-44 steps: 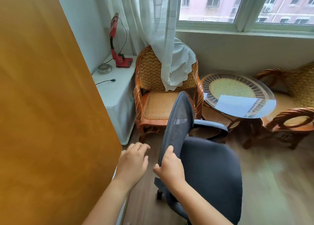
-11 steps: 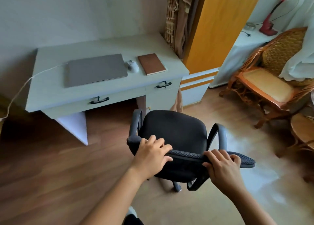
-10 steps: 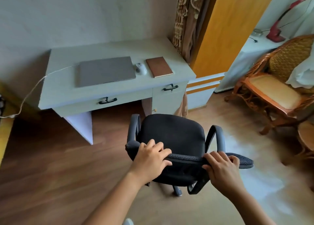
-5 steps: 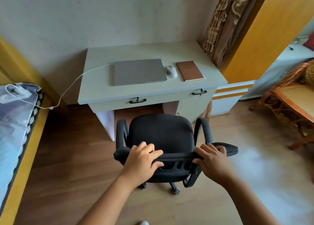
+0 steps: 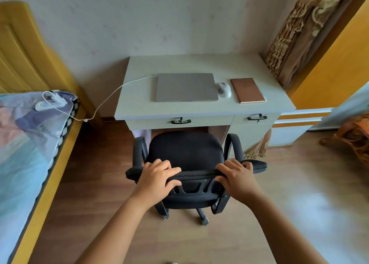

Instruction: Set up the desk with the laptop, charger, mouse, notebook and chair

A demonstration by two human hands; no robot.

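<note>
We are gripping one office chair's backrest (image 5: pixel 196 173) with left hand (image 5: pixel 157 176) and right hand (image 5: pixel 237 179); the counter (image 5: pixel 199 109) is carrying one laptop (image 5: pixel 185 87), one mouse (image 5: pixel 224 89), one notebook (image 5: pixel 247 90).

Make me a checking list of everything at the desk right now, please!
Surface: desk top, pale, two drawers below.
Job's things: closed laptop, mouse and notebook in a row; chair at the knee gap.
Clutter: nothing seen.
Hands: left hand and right hand grip the chair's backrest top.
Cables: charger cable runs from the laptop to a power strip on the bed.
Surroundings: curtain, wooden floor.
</note>
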